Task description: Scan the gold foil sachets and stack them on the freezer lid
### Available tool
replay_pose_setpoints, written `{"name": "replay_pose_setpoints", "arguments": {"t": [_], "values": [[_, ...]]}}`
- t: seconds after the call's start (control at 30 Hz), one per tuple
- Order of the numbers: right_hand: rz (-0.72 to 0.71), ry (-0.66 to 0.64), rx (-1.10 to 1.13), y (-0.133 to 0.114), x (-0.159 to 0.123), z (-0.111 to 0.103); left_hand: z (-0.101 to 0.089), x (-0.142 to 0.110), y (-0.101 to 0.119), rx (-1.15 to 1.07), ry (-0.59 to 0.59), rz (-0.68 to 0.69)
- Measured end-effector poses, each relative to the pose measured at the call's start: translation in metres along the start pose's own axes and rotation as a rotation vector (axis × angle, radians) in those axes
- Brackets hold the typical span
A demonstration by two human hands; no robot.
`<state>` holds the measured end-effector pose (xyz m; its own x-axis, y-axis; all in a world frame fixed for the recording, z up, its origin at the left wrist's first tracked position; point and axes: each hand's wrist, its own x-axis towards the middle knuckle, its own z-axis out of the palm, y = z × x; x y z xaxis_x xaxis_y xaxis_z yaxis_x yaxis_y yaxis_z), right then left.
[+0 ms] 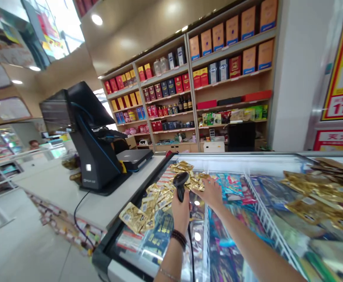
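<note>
Head view: the left hand (180, 213) wraps firmly around a black handheld barcode scanner (180, 182), held above gold foil sachets (159, 197) strewn across the glass lid of a chest freezer (247, 159). The right hand (211, 194) is open, holding nothing, its fingers spread at the sachets' edge. More gold sachets (315, 197) lie further right, and a black till (91, 156) stands on the table (106, 203).

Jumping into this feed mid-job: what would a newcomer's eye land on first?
The left hand gripping a black handheld barcode scanner stands out first, at center above a glass-topped chest freezer, with the right hand reaching over gold foil sachets heaped on the glass. Beyond the freezer, wooden shelves of red, yellow and blue boxes fill the back wall, and a black point-of-sale terminal sits on the white counter to the left.
</note>
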<state>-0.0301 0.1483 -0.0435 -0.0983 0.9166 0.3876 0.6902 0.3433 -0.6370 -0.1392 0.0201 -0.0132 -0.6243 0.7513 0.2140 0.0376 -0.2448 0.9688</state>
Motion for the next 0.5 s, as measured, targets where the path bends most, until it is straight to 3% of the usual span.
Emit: {"name": "replay_pose_setpoints", "arguments": {"t": [0.3,0.4,0.5], "values": [[0.105,0.084,0.163,0.021,0.008,-0.002,0.008,-0.005,0.003,0.031,-0.053,-0.073],[0.148,0.147,0.259,0.037,0.006,-0.015,0.008,-0.006,0.005,0.046,-0.059,-0.069],[0.147,0.205,0.351,0.060,-0.003,-0.041,0.008,-0.009,0.006,0.062,-0.067,-0.081]]}}
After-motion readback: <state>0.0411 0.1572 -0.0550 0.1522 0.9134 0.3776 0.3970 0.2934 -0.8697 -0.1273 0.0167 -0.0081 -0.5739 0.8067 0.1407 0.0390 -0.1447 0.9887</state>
